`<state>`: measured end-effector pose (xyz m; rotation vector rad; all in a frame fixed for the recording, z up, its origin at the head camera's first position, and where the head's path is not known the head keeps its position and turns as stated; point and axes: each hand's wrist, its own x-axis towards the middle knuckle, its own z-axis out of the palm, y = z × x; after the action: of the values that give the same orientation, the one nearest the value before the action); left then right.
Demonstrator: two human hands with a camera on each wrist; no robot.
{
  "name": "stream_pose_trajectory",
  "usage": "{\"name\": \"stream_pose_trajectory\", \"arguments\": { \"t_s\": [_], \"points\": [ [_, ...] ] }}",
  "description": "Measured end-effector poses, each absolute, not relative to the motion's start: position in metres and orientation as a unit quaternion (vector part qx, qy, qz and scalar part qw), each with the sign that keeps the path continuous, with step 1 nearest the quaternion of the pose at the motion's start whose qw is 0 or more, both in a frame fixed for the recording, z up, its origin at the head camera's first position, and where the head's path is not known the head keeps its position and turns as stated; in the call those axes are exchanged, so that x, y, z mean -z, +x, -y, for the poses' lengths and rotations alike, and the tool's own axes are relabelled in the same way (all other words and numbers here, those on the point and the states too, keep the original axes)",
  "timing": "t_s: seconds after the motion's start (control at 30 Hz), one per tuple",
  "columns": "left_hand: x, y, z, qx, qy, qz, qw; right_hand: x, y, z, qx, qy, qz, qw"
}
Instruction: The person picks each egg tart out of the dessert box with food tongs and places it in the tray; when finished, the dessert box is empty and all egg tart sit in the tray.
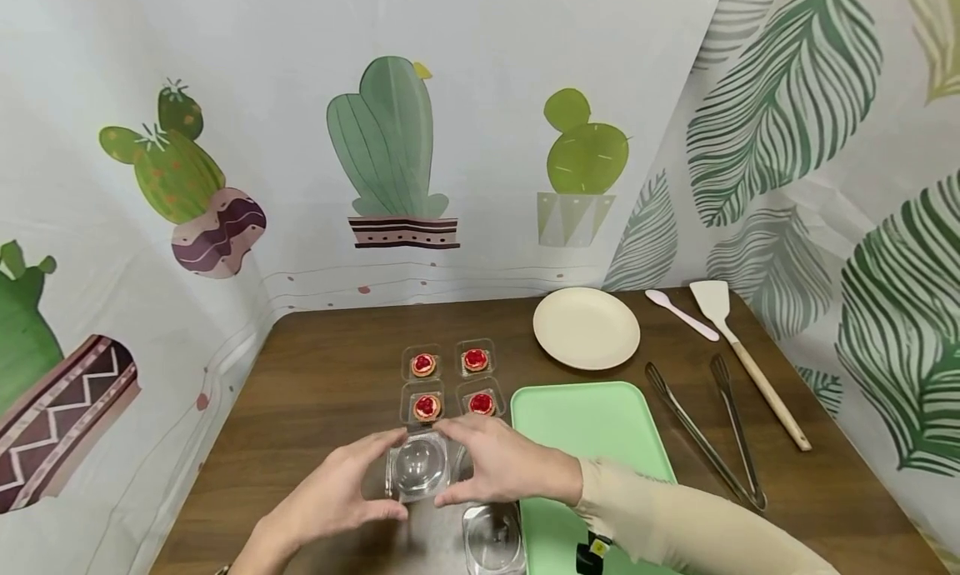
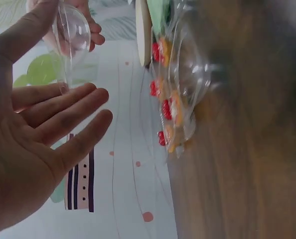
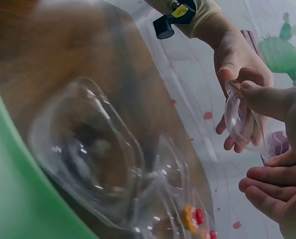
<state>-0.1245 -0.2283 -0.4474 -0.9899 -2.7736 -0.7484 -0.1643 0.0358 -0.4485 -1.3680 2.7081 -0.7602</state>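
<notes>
Between the hands is a clear plastic domed lid (image 1: 418, 465), raised off the table in both wrist views. My left hand (image 1: 333, 493) holds its left side, thumb at the near edge and fingers at the far edge. Across from it, my right hand (image 1: 506, 467) holds the right side the same way, its thumb touching the rim in the right wrist view. Just beyond them, small red-topped tarts (image 1: 427, 407) sit in clear plastic trays (image 1: 408, 392). Another clear domed piece (image 1: 493, 538) lies near the right forearm, and one more is partly hidden under the right hand.
A green tray (image 1: 585, 425) lies to the right, partly under the right sleeve. Beyond it is a cream plate (image 1: 587, 329). Tongs (image 1: 701, 442), a pink spoon (image 1: 681, 314) and a white spatula with a wooden handle (image 1: 757, 375) lie farther right on the wooden table (image 1: 300, 392).
</notes>
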Motion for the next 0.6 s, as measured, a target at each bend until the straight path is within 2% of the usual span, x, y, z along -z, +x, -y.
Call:
{"name": "stream_pose_trajectory", "arguments": {
  "t_s": [0.23,0.47,0.6],
  "points": [
    [0.454,-0.105,0.224,0.222,-0.324,0.918,0.053,0.461,-0.149,-0.038,0.211,-0.462,-0.861,-0.011],
    [0.460,-0.091,0.222,0.200,-0.322,0.924,0.042,0.472,-0.140,-0.036,0.148,-0.501,-0.850,-0.068],
    [0.466,-0.086,0.221,0.179,-0.331,0.925,0.044,0.479,-0.133,-0.033,0.127,-0.510,-0.848,-0.070]
  ]
}}
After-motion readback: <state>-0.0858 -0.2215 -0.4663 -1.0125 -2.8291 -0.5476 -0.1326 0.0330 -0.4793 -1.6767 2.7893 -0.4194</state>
